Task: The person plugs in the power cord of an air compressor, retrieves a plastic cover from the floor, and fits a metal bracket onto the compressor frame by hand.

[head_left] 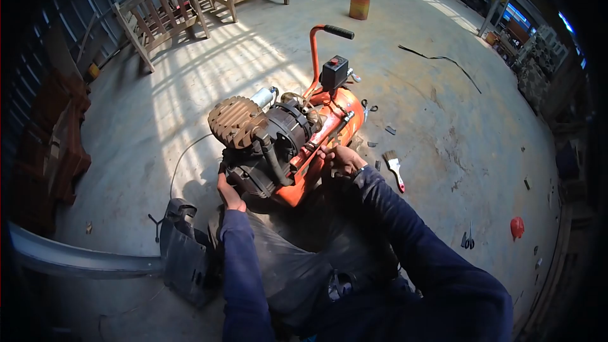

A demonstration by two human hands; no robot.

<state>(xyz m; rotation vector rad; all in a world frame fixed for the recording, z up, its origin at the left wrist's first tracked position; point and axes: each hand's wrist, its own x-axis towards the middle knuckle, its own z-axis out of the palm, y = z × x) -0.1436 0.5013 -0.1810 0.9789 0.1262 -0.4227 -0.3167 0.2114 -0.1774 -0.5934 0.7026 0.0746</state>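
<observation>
An air compressor (345, 114) with an orange tank stands on the floor in front of me. Its brown finned cylinder head (235, 121) faces left, and a black pressure switch (334, 73) with a red button sits near the curved handle (314, 50). My left hand (231, 193) grips the lower left side of the black pump housing (253, 174), its fingertips hidden behind it. Close to the orange tank's near side, my right hand (344, 159) has its fingers pinched together. Whatever they hold is too small and shaded to make out.
Right of the compressor lie a paintbrush (394, 170), scissors (468, 239) and a red lump (517, 228). A black strip (443, 58) and a tin can (359, 7) are farther off. Wooden chair frames (161, 16) stand back left. A black plastic cover (183, 250) and metal beam (88, 261) are near-left.
</observation>
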